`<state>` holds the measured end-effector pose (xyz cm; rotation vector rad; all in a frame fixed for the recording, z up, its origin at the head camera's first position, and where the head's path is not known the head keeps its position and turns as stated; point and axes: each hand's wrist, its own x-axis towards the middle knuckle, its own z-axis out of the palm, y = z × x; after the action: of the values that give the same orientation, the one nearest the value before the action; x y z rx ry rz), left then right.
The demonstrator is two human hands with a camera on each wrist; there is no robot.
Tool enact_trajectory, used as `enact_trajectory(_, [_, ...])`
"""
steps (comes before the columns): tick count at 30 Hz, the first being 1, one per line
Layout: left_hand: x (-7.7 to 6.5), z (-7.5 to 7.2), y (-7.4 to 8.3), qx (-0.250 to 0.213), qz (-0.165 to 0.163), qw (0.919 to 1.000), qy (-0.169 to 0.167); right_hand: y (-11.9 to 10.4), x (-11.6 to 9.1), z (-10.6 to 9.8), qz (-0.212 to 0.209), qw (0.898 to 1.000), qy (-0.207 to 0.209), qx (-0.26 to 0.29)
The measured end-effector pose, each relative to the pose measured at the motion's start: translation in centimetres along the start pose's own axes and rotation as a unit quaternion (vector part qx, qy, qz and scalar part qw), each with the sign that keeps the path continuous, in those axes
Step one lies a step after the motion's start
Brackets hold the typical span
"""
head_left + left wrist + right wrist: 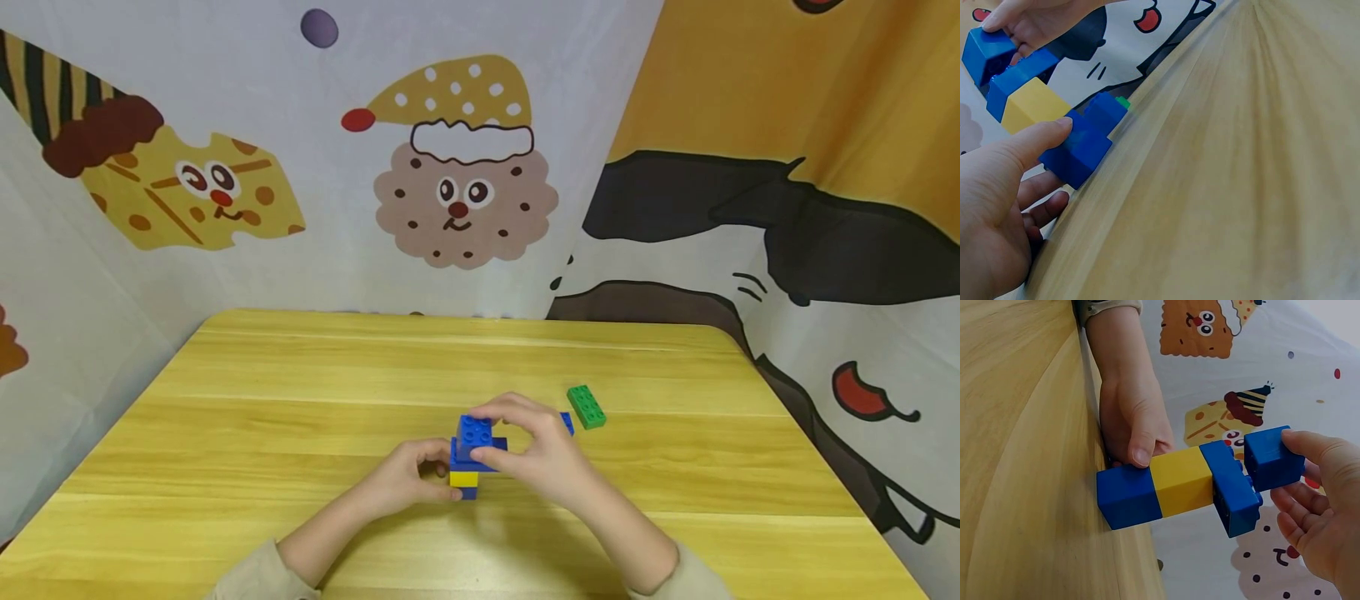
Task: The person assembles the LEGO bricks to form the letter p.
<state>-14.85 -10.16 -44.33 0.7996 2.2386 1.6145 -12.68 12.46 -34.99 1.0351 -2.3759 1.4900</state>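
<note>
A small brick tower stands on the wooden table, with a blue brick (1127,496) at the bottom, a yellow brick (1183,481) above it and a longer blue brick (1232,487) across the top, overhanging to one side. My left hand (401,482) holds the tower low down, its thumb on the bottom blue brick near the yellow one. Between thumb and fingers my right hand (546,454) pinches a square blue brick (1274,459). That brick is slightly tilted close over the studs of the long one, with a narrow gap showing in the right wrist view.
Beyond my right hand lies a loose blue brick (567,423), partly hidden by that hand. A green brick (586,407) lies just past it on the table (300,375). Behind the table's far edge hangs a cartoon-printed cloth (315,283).
</note>
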Motion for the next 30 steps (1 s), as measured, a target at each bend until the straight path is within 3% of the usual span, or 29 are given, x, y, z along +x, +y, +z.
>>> enact_trajectory(30, [-0.03,-0.10,0.35,0.001,-0.012,0.9999,-0.001,0.74,0.61,0.68,-0.003,0.999,-0.032,-0.011])
